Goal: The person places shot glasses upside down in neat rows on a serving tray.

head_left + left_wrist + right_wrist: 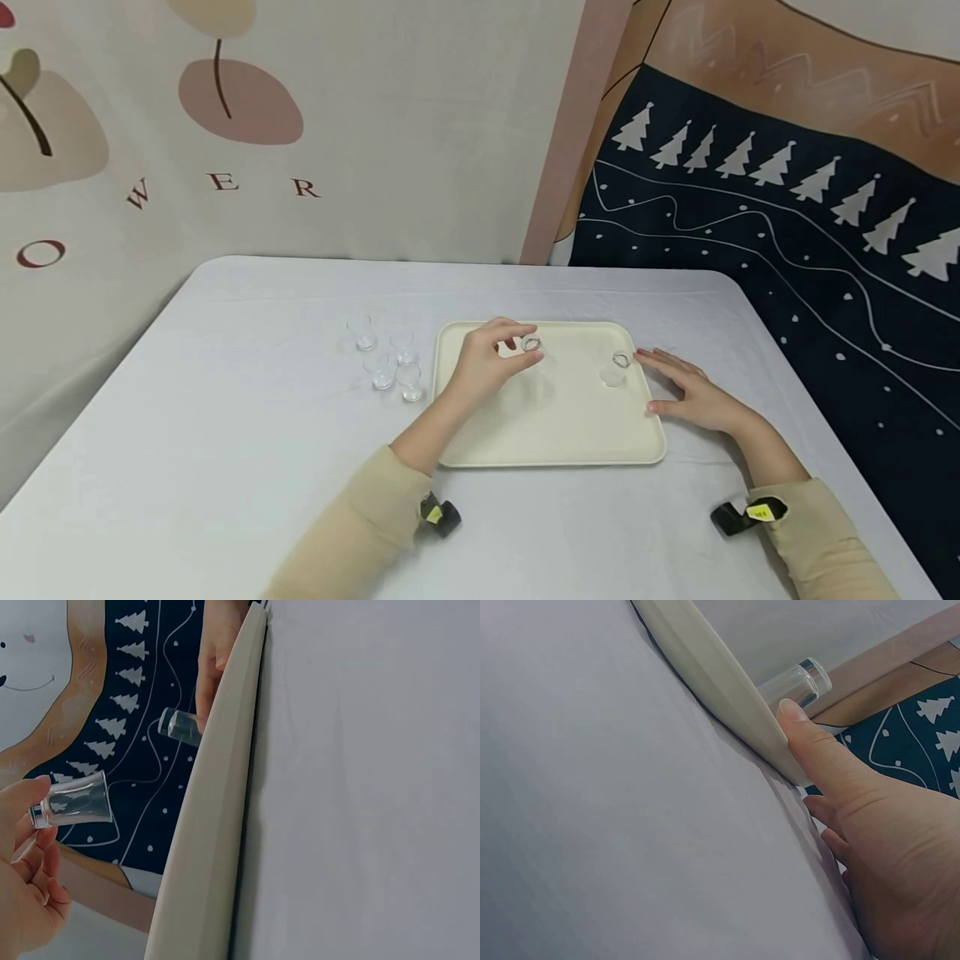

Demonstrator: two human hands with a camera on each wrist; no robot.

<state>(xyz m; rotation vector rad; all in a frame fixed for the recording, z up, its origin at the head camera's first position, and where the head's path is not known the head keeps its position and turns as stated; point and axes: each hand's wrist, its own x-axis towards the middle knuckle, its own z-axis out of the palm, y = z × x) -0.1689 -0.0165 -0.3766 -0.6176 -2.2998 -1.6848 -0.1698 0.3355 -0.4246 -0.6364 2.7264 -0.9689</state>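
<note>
My left hand [486, 360] pinches a small clear shot glass [79, 801] by its thick base, between thumb and fingers, over the middle of the tray. The glass is upside down, with its wider mouth facing down. A second shot glass [613, 375] stands inverted on the cream tray [555, 433], close to its right rim. My right hand [696, 398] lies at that rim with fingers extended. In the right wrist view, the thumb [814, 742] overlaps the tray's rim, with the inverted glass just beyond it.
Several clear shot glasses [409, 383] stand upright in a cluster left of the tray, on the white-covered table [225, 433]. Printed cloths [420, 142] hang behind the table and along its right side.
</note>
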